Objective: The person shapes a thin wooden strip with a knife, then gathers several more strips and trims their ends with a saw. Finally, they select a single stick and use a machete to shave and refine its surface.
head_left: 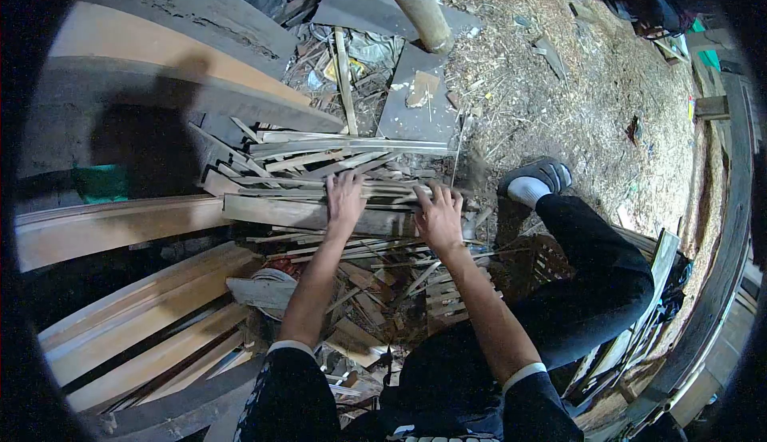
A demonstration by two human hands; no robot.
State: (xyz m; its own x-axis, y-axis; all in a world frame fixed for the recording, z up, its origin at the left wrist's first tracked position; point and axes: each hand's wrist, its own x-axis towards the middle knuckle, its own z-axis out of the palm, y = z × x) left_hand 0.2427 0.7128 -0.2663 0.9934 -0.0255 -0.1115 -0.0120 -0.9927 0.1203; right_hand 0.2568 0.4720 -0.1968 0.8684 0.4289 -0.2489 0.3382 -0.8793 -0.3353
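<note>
- While a wooden board [276, 212] and nearby strips lie roughly aligned at centre frame, loose strips [423, 278] below lie crosswise; the order looks partial.
- Left hand [346, 198], palm down, curls its fingers over the strips' upper edge.
- Right hand [439, 214] bends likewise at their right end; neither hand's grip can be told.

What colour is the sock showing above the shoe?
The sock is white, seen best in the head view.
</note>
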